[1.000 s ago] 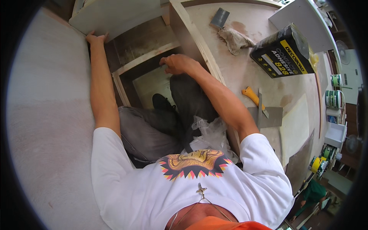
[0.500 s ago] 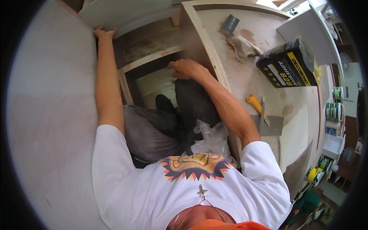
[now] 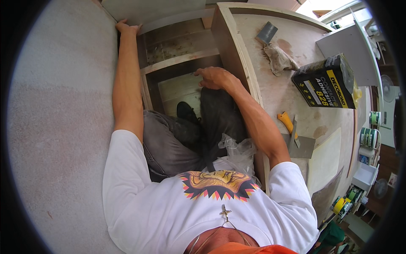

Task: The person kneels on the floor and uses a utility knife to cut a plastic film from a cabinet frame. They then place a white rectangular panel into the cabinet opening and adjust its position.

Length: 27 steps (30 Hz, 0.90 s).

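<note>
Fingers of left hand (image 3: 128, 28) splay against pale-grey flat board (image 3: 158, 12) just beyond, likely bracing it, grip unclear; right hand (image 3: 215, 78) loosely curled, empty.

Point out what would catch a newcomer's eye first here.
Probably the black-and-yellow rectangular can, on the wooden surface at right. Next, the colourful print on the white T-shirt, lower centre, then the left hand at the lower edge of the pale panel, upper left.

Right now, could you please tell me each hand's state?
Left hand: at the pale panel's edge; grip cannot be told.
Right hand: open, loosely curled, nothing visible held.
</note>
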Each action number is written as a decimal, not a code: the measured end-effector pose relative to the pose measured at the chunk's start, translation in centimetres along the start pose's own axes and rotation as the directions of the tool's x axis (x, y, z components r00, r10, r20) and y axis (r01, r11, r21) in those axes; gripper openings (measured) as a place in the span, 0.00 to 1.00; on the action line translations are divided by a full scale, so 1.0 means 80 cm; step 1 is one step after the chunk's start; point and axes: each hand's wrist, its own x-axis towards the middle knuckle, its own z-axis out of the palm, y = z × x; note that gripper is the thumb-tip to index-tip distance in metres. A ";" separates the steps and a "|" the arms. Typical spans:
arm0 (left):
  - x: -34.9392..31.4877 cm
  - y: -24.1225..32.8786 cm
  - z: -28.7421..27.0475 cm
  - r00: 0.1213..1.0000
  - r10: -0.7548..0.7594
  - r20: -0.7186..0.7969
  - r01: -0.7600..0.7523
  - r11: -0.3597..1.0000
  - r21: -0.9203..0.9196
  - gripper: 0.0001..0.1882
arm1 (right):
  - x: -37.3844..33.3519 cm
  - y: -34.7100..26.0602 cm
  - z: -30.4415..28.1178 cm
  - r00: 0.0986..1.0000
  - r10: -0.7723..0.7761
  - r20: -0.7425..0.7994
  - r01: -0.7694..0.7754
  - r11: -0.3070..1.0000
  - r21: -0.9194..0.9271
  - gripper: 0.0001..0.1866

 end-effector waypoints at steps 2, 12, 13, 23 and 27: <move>0.009 0.005 -0.004 1.000 -0.008 0.010 0.008 1.000 -0.002 0.43 | 0.000 -0.003 -0.002 1.000 -0.005 0.014 0.005 1.000 -0.005 0.29; 0.012 0.006 -0.003 0.998 -0.038 -0.040 0.037 0.999 -0.040 0.42 | 0.003 0.000 0.006 0.999 -0.025 0.034 0.025 1.000 -0.007 0.30; 0.008 0.007 -0.005 1.000 -0.022 -0.018 0.021 0.999 -0.039 0.42 | 0.003 0.001 0.009 0.999 -0.037 0.006 0.037 0.999 -0.012 0.30; 0.008 0.008 -0.007 1.000 0.010 -0.011 -0.010 1.000 -0.030 0.40 | 0.000 -0.003 0.012 0.997 -0.073 -0.040 0.071 0.997 -0.038 0.30; 0.004 0.000 -0.004 1.000 0.020 0.000 -0.020 0.999 -0.039 0.39 | -0.003 -0.005 0.010 0.997 -0.067 -0.031 0.065 0.997 -0.040 0.31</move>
